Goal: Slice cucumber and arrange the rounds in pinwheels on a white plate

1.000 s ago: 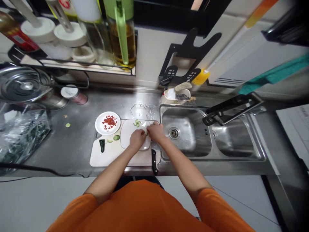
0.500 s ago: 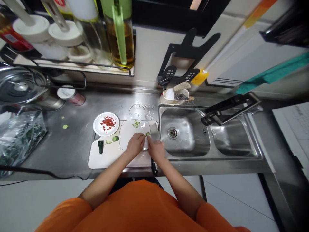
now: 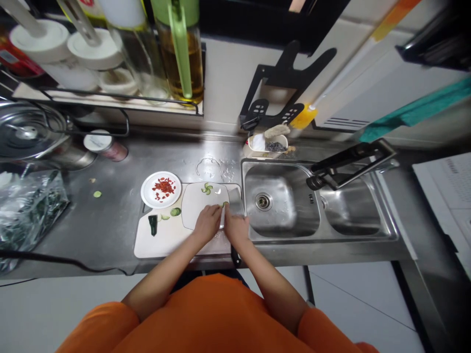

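The steel desk (image 3: 91,230) is seen on all sides of the left hand (image 3: 207,224) and the right hand (image 3: 237,228). To the right of both hands, the sink (image 3: 287,211) is set into it. Under the hands, the cutting board (image 3: 158,245) is laid along the near side of the desk. On this board, the square white plate (image 3: 195,206) is placed directly below and ahead of the fingers, and beyond the left hand, to its left, the round white plate (image 3: 145,193) is seen. The knife (image 3: 236,257) is partly covered by the right hand, and its handle is pointed toward the body.

Compared with one second ago, the right hand has been brought lower and nearer to the body. By this, a small cucumber slice (image 3: 225,204) is made visible just at the fingertips, on the right edge of the square plate. It is judged that the work is now centred on this edge. The fingers of the left hand are bent and are held close beside those of the right hand; whether the slice is pinched by either of them or only touched cannot be told.

The curved group of slices (image 3: 207,189), ahead of the left hand on the same plate, is left unchanged. To the left of the left hand, the dark cucumber piece (image 3: 152,225) and the stacked slices (image 3: 175,212) are also not disturbed.
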`<state>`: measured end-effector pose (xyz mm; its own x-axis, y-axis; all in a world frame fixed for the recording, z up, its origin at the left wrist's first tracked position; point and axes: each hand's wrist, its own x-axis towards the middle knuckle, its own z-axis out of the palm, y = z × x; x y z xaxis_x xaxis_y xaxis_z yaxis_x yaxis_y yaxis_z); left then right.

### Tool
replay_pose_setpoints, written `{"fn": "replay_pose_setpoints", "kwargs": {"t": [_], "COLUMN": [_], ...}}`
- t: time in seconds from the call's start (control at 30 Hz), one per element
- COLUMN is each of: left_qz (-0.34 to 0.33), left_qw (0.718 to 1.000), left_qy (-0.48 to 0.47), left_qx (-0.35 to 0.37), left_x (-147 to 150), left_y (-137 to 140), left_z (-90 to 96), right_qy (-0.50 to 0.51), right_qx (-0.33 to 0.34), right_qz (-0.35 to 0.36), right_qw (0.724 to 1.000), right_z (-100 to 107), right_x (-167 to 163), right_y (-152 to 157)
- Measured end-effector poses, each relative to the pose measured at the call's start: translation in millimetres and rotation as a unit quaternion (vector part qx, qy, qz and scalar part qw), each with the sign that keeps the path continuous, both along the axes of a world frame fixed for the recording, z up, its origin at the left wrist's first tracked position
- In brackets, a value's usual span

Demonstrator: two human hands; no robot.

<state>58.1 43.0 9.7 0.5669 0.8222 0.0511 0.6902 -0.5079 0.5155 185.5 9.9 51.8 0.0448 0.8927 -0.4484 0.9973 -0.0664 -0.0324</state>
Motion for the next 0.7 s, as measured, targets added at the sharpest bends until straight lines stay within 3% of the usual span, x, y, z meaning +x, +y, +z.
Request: {"fn": "replay_pose_setpoints", "kwargs": {"t": [0.7], "left_qz": [0.013], "left_qw": [0.999], "left_qy": [0.029], "left_qx": [-0.005], "left_x": [3.2], "left_y": [-1.9], "left_z": [1.8], "right_qy": [-0.014], "right_qx": [-0.010], "right_qz": [-0.006], "right_qw": [1.000], "right_z": [3.7], "right_x": [-5.3], "right_y": [4.6]}}
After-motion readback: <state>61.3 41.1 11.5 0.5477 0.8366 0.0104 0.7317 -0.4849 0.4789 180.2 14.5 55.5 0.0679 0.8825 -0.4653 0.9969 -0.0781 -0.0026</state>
